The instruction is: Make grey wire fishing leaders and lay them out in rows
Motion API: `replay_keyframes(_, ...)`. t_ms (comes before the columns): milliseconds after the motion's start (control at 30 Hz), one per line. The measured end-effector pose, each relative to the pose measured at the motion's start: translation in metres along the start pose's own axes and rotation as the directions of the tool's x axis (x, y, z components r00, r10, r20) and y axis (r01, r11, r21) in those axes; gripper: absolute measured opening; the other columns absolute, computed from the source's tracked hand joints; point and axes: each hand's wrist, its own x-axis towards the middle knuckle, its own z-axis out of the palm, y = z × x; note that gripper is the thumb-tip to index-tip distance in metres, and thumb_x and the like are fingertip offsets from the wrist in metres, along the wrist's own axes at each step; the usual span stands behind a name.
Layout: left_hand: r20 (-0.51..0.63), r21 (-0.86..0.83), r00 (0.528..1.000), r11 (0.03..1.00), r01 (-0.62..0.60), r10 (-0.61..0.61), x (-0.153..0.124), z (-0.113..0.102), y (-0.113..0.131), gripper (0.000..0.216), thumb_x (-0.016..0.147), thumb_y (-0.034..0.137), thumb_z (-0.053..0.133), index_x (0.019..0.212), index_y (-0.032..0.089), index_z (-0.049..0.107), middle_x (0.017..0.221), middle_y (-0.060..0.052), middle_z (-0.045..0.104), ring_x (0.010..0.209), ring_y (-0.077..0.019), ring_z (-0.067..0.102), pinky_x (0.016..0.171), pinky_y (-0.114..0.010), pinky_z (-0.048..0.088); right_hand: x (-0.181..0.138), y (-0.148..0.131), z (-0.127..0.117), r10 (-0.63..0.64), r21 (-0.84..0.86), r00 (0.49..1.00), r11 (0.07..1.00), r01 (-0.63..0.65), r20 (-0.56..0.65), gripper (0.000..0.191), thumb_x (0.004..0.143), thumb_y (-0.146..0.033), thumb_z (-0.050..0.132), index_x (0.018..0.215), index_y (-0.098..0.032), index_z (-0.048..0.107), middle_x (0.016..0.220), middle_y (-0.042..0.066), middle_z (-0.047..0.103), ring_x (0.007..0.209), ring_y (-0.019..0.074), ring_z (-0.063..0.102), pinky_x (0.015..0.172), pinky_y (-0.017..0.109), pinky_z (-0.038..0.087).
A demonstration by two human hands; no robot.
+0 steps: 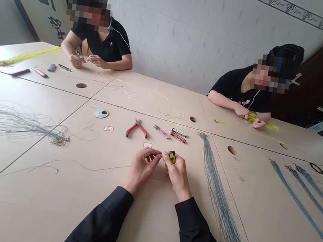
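My left hand (141, 169) is closed in a pinch above the table, its fingertips meeting those of my right hand (177, 175). A thin fishing line (104, 168) runs from my left hand across the table to the left. Tucked in my right hand is a yellow and black lighter (172, 156), its top showing above the fingers. What lies between the touching fingertips is too small to make out. Just beyond my hands are a red-edged label (148, 145), red-handled pliers (137, 128), pink thread snips (162, 132) and two batteries (178, 135).
A bundle of fishing lines (213, 179) with metal ends lies to my right, another bundle (59, 139) to my left. More blue-grey bundles (306, 199) lie far right. Two people sit opposite, one handling yellow strands (253, 119). The tabletop has round holes (232, 150).
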Motion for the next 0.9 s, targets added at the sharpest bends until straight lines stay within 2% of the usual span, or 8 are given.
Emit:
replay_keyframes(400, 0.052, 0.009, 0.998, 0.999, 0.033, -0.033, 0.000, 0.002, -0.005, 0.015, 0.082, 0.029, 0.062, 0.085, 0.017, 0.071, 0.080, -0.004, 0.070, 0.065, -0.0123, 0.054, 0.061, -0.025, 0.044, -0.001, 0.002, 0.001, 0.055, 0.025, 0.998, 0.998, -0.054, -0.020, 0.043, 0.082, -0.056, 0.062, 0.069, -0.019, 0.045, 0.054, -0.007, 0.028, 0.048, 0.0078, 0.023, 0.044, 0.023, 0.020)
replay_keyframes(467, 0.046, 0.004, 0.998, 0.999, 0.047, -0.047, 0.000, 0.002, -0.003, 0.019, 0.084, 0.030, 0.061, 0.092, 0.016, 0.070, 0.083, -0.005, 0.070, 0.067, -0.0128, 0.056, 0.064, -0.026, 0.046, -0.002, 0.000, 0.002, 0.052, 0.047, 0.998, 0.998, -0.051, -0.026, 0.043, 0.082, -0.055, 0.064, 0.068, -0.019, 0.045, 0.055, -0.007, 0.029, 0.049, 0.0075, 0.023, 0.044, 0.023, 0.020)
replay_keyframes(533, 0.073, -0.036, 0.997, 0.999, 0.038, -0.035, -0.002, 0.001, 0.000, 0.027, 0.086, 0.031, 0.058, 0.106, 0.015, 0.068, 0.090, -0.006, 0.071, 0.074, -0.0138, 0.059, 0.072, -0.027, 0.048, -0.003, -0.003, 0.004, 0.054, 0.086, 0.998, 0.995, -0.052, -0.028, 0.043, 0.081, -0.054, 0.065, 0.067, -0.018, 0.045, 0.055, -0.006, 0.030, 0.049, 0.0073, 0.024, 0.044, 0.023, 0.021)
replay_keyframes(633, 0.223, -0.097, 0.975, 0.995, -0.002, 0.024, -0.006, 0.001, 0.008, 0.038, 0.090, 0.033, 0.055, 0.123, 0.017, 0.061, 0.096, -0.005, 0.071, 0.083, -0.0147, 0.062, 0.079, -0.027, 0.047, -0.003, -0.013, 0.003, 0.095, 0.183, 0.993, 0.980, -0.081, -0.066, 0.039, 0.081, -0.052, 0.067, 0.070, -0.017, 0.051, 0.054, -0.007, 0.029, 0.047, 0.0067, 0.024, 0.044, 0.022, 0.021)
replay_keyframes(700, 0.358, -0.081, 0.933, 0.997, 0.014, 0.016, -0.009, 0.000, 0.014, 0.034, 0.092, 0.037, 0.051, 0.115, 0.018, 0.066, 0.080, -0.002, 0.068, 0.071, -0.0134, 0.059, 0.067, -0.024, 0.045, -0.002, -0.025, -0.002, 0.112, 0.252, 0.984, 0.965, -0.073, -0.142, 0.037, 0.079, -0.051, 0.069, 0.076, -0.017, 0.056, 0.053, -0.009, 0.026, 0.045, 0.0056, 0.022, 0.041, 0.021, 0.019)
replay_keyframes(767, 0.433, -0.046, 0.901, 0.998, 0.049, -0.024, -0.011, 0.000, 0.019, 0.036, 0.094, 0.043, 0.047, 0.097, 0.017, 0.070, 0.064, 0.001, 0.059, 0.059, -0.0116, 0.051, 0.056, -0.023, 0.038, -0.001, -0.044, -0.014, 0.101, 0.303, 0.962, 0.953, -0.020, -0.253, 0.036, 0.076, -0.050, 0.072, 0.080, -0.017, 0.058, 0.052, -0.010, 0.024, 0.043, 0.0043, 0.020, 0.039, 0.020, 0.016)
replay_keyframes(833, 0.450, -0.040, 0.892, 0.997, 0.065, -0.040, -0.012, 0.000, 0.021, 0.039, 0.093, 0.047, 0.046, 0.088, 0.016, 0.070, 0.062, 0.001, 0.055, 0.057, -0.0111, 0.047, 0.055, -0.023, 0.036, -0.002, -0.073, -0.033, 0.057, 0.322, 0.926, 0.944, 0.072, -0.374, 0.034, 0.074, -0.046, 0.074, 0.080, -0.017, 0.057, 0.052, -0.011, 0.025, 0.042, 0.0037, 0.019, 0.038, 0.019, 0.014)
replay_keyframes(900, 0.443, -0.048, 0.895, 0.997, 0.068, -0.040, -0.012, 0.001, 0.021, 0.038, 0.093, 0.047, 0.047, 0.089, 0.016, 0.069, 0.066, 0.001, 0.057, 0.061, -0.0120, 0.049, 0.058, -0.023, 0.038, -0.008, -0.114, -0.059, -0.051, 0.281, 0.873, 0.937, 0.210, -0.485, 0.030, 0.076, -0.042, 0.074, 0.077, -0.018, 0.056, 0.051, -0.011, 0.025, 0.041, 0.0038, 0.020, 0.038, 0.020, 0.015)
